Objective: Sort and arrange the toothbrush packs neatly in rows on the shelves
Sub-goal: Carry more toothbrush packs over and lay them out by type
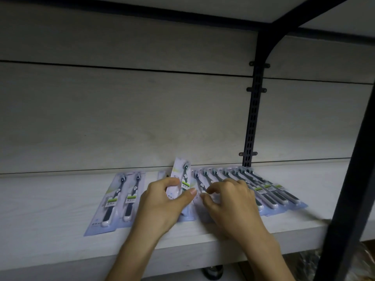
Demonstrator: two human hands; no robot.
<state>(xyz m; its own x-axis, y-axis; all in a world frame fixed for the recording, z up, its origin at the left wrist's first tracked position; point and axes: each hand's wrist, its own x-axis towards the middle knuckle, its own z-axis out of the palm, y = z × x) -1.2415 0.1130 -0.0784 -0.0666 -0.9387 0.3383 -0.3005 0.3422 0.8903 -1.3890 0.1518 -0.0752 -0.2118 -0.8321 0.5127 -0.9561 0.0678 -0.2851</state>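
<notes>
On the pale wooden shelf lie toothbrush packs with dark brushes and green labels. A two-brush pack lies flat at the left. My left hand grips one pack and holds it tilted up on its edge, thumb on its front. To the right, several packs overlap in a slanted row along the back. My right hand rests on the left end of that row with its fingers curled, the fingertips touching a pack there.
A black slotted upright runs up the back wall behind the row. A black frame post crosses the right foreground. Another shelf board is close overhead. A dark object shows below the shelf's front edge.
</notes>
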